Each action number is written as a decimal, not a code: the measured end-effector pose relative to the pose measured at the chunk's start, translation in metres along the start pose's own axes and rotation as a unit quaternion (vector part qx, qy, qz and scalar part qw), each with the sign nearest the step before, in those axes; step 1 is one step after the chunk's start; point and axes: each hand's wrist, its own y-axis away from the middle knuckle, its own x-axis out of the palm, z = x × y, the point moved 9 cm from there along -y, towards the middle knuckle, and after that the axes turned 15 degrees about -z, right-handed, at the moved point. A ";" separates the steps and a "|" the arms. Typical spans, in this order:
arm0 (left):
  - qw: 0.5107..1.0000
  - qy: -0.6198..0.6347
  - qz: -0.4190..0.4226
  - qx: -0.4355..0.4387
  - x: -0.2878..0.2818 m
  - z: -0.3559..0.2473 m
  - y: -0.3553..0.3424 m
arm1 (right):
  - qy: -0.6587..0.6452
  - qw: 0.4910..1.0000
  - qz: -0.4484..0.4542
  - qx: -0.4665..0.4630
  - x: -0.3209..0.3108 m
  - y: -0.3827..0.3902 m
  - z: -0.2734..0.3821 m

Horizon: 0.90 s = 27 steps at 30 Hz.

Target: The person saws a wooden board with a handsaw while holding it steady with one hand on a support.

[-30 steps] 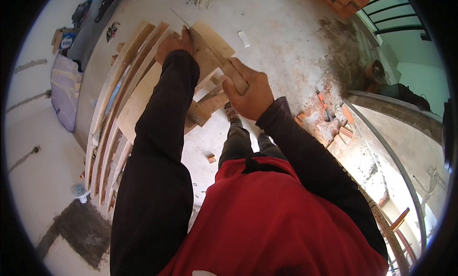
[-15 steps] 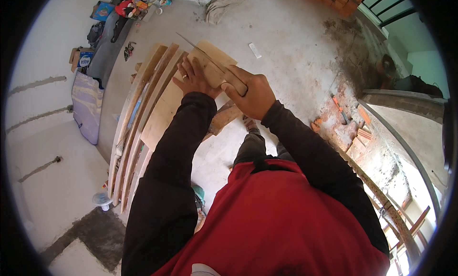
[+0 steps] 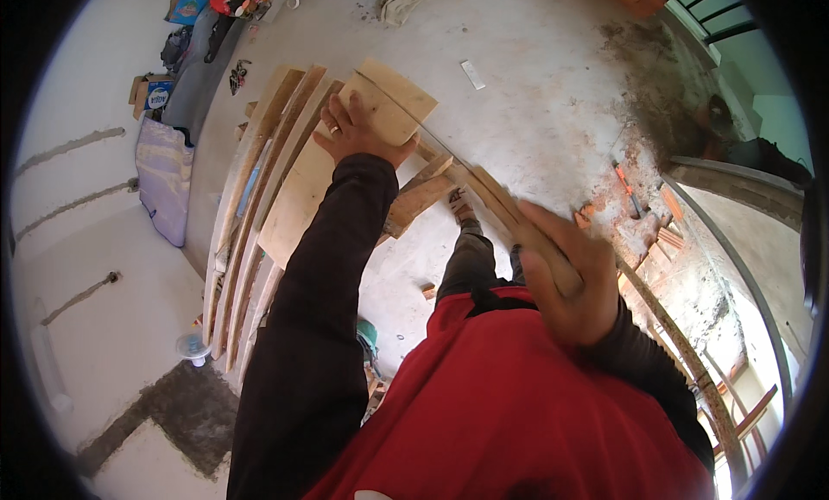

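Note:
My left hand lies flat with its fingers apart on a pale wooden board, pressing near its far end. A thin dark cut line runs across that end, just beyond my fingers. On the right, my right hand is wrapped round the wooden handle of a handsaw, drawn back close to my body and slightly blurred. The saw's narrow blade points toward the board's right edge, in line with the cut. Beneath the board, a rough wooden support shows in part.
Several long curved-looking planks lie left of the board. My sandalled foot stands below the support. A hammer-like tool with an orange handle and broken bricks lie on the right. A purple foam-like slab leans against the left wall.
My right hand has pulled the saw back, down and to the right, away from the board's end. The left hand stays flat on the board. The cut line is now uncovered.

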 end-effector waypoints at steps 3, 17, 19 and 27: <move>0.999 0.013 -0.033 0.020 -0.004 -0.008 -0.006 | 0.013 0.991 -0.073 -0.111 0.053 -0.067 -0.027; 1.000 -0.017 0.003 0.006 -0.003 -0.002 -0.007 | -0.009 0.997 -0.049 -0.055 0.037 -0.028 -0.024; 1.000 -0.014 -0.012 0.022 0.002 -0.010 -0.011 | 0.009 0.992 -0.086 -0.094 0.077 -0.078 -0.046; 1.000 -0.001 0.002 -0.007 0.000 0.006 0.000 | 0.011 1.000 -0.012 -0.011 -0.004 0.022 -0.010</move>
